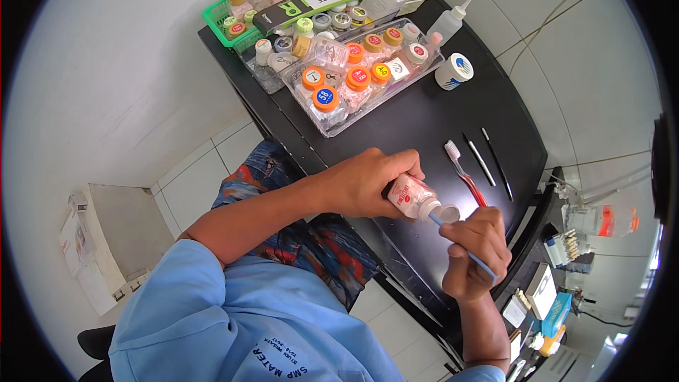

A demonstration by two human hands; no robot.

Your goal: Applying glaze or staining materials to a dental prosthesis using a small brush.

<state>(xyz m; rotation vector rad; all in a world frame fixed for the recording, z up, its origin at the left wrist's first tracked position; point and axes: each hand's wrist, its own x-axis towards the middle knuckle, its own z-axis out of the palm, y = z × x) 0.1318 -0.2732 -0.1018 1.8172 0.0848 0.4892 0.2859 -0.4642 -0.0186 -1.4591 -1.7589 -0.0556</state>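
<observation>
I see small bottle, pinkish, red print, white neck, held tilted, mouth toward four o'clock. Clear round piece right by mouth; I can't tell whether joined. Thin blue stick, middle hidden, one end near mouth, other between four and five o'clock.

the left hand grips a small bottle with a pale label, tilted so its open mouth faces the right hand, whose fingers hold a thin blue stick with its far end at that mouth. a small clear cup shows just beside it. on the black table, a red-handled toothbrush lies near a pale slim tool and a dark one. beyond them stand a white tub, a clear tray of orange-lidded jars and a green basket.
</observation>
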